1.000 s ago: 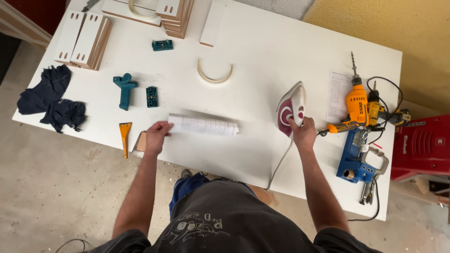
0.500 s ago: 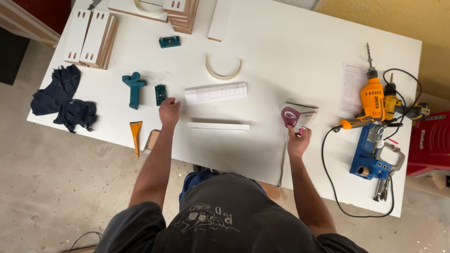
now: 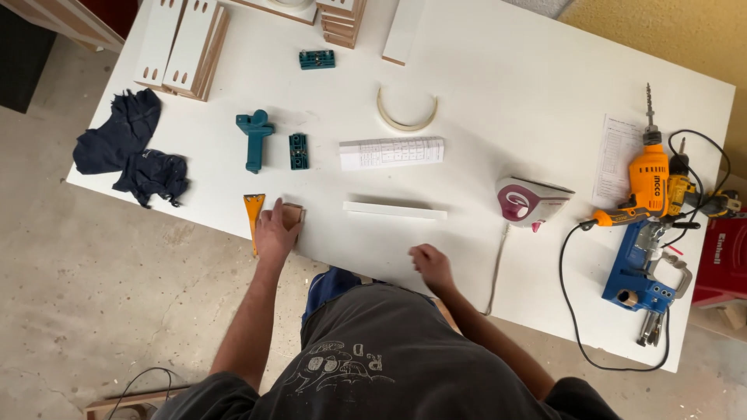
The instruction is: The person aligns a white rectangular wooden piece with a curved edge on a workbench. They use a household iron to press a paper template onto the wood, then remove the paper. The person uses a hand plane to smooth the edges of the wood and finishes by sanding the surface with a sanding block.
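Hands sit low on the white table [image 3: 498,70], near its front edge. The left hand [image 3: 274,229] lies flat over a small wooden block [image 3: 292,215], fingers closed around its near side, with an orange scraper [image 3: 253,211] just beside it to the left. The right hand [image 3: 430,264] rests empty on the bare top, fingers loosely curled, pinching nothing. Between and just beyond the hands lies a narrow white strip [image 3: 395,210]. Further right stands an iron [image 3: 533,201], well apart from the right hand; if it is hot, a careless reach sideways could brush it, and its cord [image 3: 495,268] trailing over the edge near that wrist could snag and drag it. Most of the block is covered, so its shape is hard to judge.
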